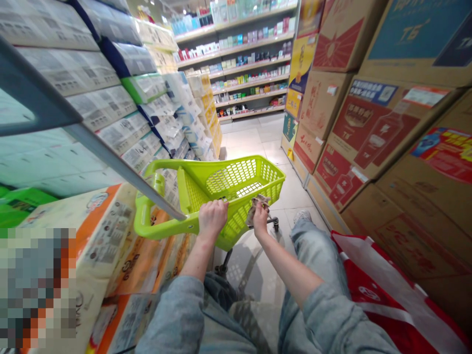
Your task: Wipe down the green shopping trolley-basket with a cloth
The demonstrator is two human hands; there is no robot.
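A lime green plastic shopping cart [236,184] stands in the aisle in front of me, its basket holding nothing I can see. My left hand [213,218] is closed over the cart's near rim. My right hand [259,219] is closed around a crumpled grey-brown cloth [258,203], which it presses against the outer mesh side of the basket. Both forearms come out of grey-blue sleeves.
Stacked packs of tissue paper [110,123] line the left side. Printed cardboard boxes [368,123] are piled high on the right. A red and white bag [372,290] lies by my right leg. The tiled aisle [254,140] runs toward shelves of goods at the far end.
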